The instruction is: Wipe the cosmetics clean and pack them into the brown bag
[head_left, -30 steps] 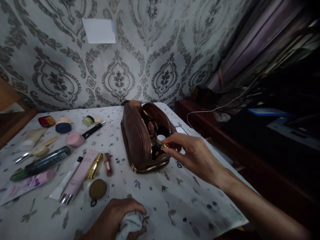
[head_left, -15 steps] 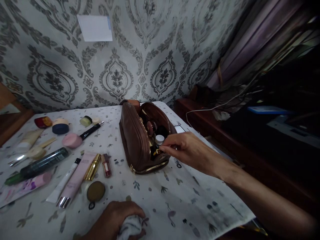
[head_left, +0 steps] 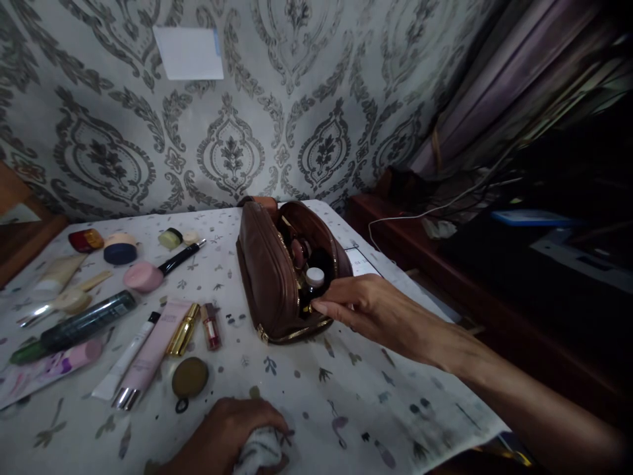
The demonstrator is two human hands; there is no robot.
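The brown makeup bag (head_left: 267, 270) stands unzipped on the table, its opening facing up and to the right. Inside it show a small bottle with a white cap (head_left: 315, 277), a pinkish item (head_left: 299, 252) and other dark things. My right hand (head_left: 359, 302) is at the bag's near right rim, thumb and fingers drawn together. A bit of yellow shows by the thumb tip; what the fingers hold, if anything, is hidden. At the table's front, my left hand (head_left: 232, 429) is closed around a crumpled white cloth (head_left: 260, 452) with dark marks.
Left of the bag lie a round brown-lidded container (head_left: 190, 377), a gold tube (head_left: 182, 330), a lip gloss (head_left: 211, 328), a pink tube (head_left: 153, 353), a dark green bottle (head_left: 89, 323) and a brush (head_left: 180, 258). A phone (head_left: 362, 262) lies behind the bag's right side.
My right hand has shifted slightly right and down, showing more of the white-capped bottle and the phone. My left hand stays in place with the cloth.
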